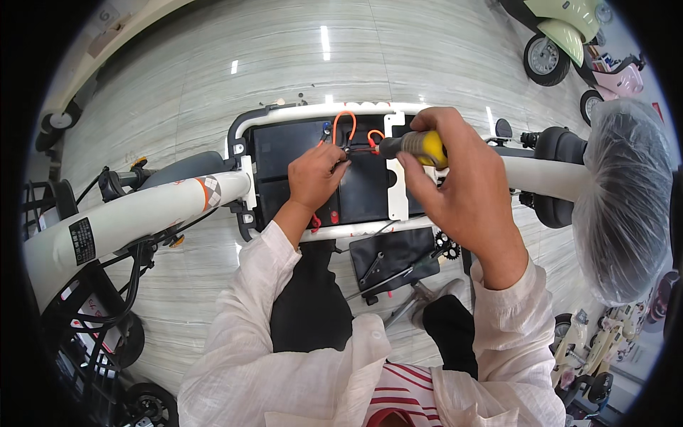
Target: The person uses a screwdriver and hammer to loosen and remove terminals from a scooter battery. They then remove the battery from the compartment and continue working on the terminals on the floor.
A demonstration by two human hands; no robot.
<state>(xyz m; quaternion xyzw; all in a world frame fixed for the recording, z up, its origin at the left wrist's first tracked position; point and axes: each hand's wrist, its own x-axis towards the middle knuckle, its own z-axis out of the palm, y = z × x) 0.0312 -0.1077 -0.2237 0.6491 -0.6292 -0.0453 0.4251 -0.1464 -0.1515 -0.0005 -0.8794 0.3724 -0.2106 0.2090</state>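
Your right hand (462,178) is wrapped round the yellow-and-black handle of a screwdriver (432,149), fingers closed on it, thumb along the near side. Shaft points left, over the black batteries (364,192) in the white frame (341,231). Your left hand (311,178) sits over the batteries just left of the tip, thumb and forefinger drawn in close to it. Can't tell whether they pinch anything; too small and partly hidden.

Orange wire (353,122) loops up just above the tip; a blue terminal piece (326,129) is near your left fingers. Red connector (316,223) at the near edge, below your left wrist. White bracket (396,196) spans the batteries, just left of your right hand.

On the floor (270,43) between you and the frame: black pouch (420,267) with a wrench (371,266) on it. Plastic-wrapped seat (625,206) off to your right; green scooter (562,35) and pink scooter (625,80) at upper right.
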